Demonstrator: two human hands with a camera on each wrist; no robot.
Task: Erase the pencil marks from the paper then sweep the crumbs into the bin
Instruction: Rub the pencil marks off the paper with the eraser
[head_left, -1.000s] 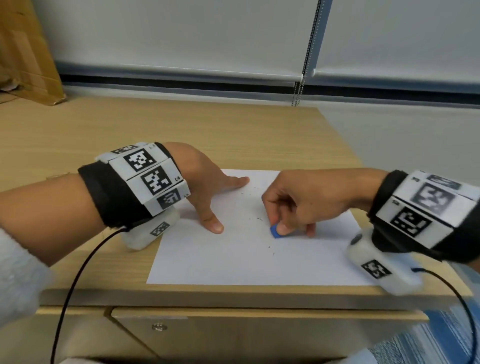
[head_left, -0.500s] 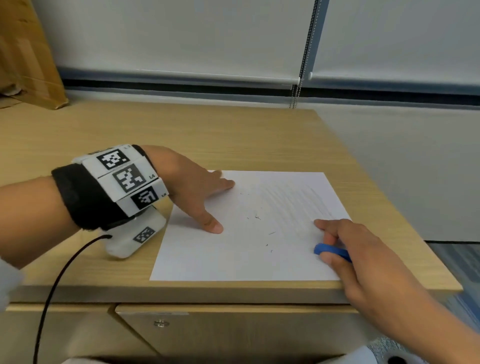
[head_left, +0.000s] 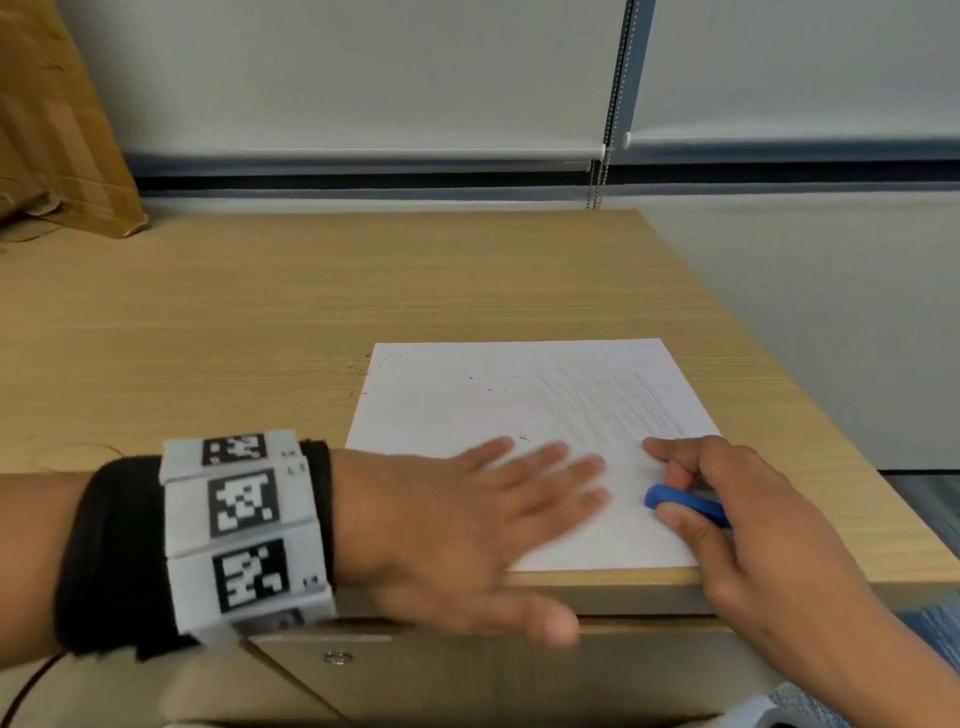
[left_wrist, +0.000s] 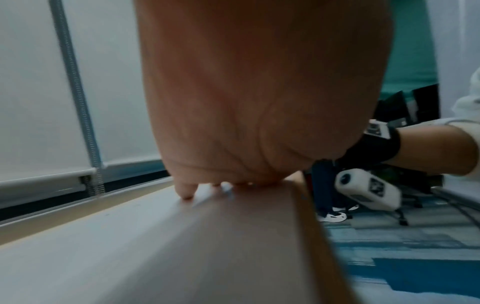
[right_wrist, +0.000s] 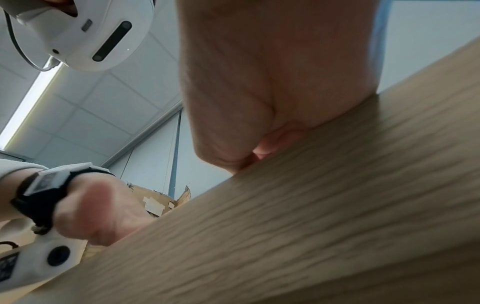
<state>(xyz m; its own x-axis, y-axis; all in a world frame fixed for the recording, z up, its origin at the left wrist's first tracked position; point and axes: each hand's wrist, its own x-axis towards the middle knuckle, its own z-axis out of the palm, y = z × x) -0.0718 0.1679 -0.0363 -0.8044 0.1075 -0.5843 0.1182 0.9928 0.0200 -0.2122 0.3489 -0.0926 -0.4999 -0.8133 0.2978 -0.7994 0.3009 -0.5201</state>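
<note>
A white sheet of paper (head_left: 467, 405) lies at the desk's front right, with faint pencil strokes (head_left: 613, 400) on its right half and small dark crumbs (head_left: 523, 435) scattered over it. My left hand (head_left: 467, 525) lies flat on the sheet's near left part, fingers straight and blurred with motion, thumb over the desk's front edge. My right hand (head_left: 727, 499) rests at the sheet's near right corner and pinches a blue eraser (head_left: 685, 501) between thumb and fingers. In the left wrist view the palm (left_wrist: 246, 102) hides the fingers. The right wrist view shows only the heel of the right hand (right_wrist: 259, 82).
The wooden desk (head_left: 260, 338) ends just right of the paper and at its front edge (head_left: 597, 592). A cardboard box (head_left: 47, 130) leans at the back left. A drawer front (head_left: 415, 670) sits below. Blue carpet (left_wrist: 402, 257) lies beyond the desk's right side. No bin shows.
My left hand has left the sheet's left edge and swept flat toward its near middle. My right hand moved from the sheet's middle to its near right corner, still holding the eraser.
</note>
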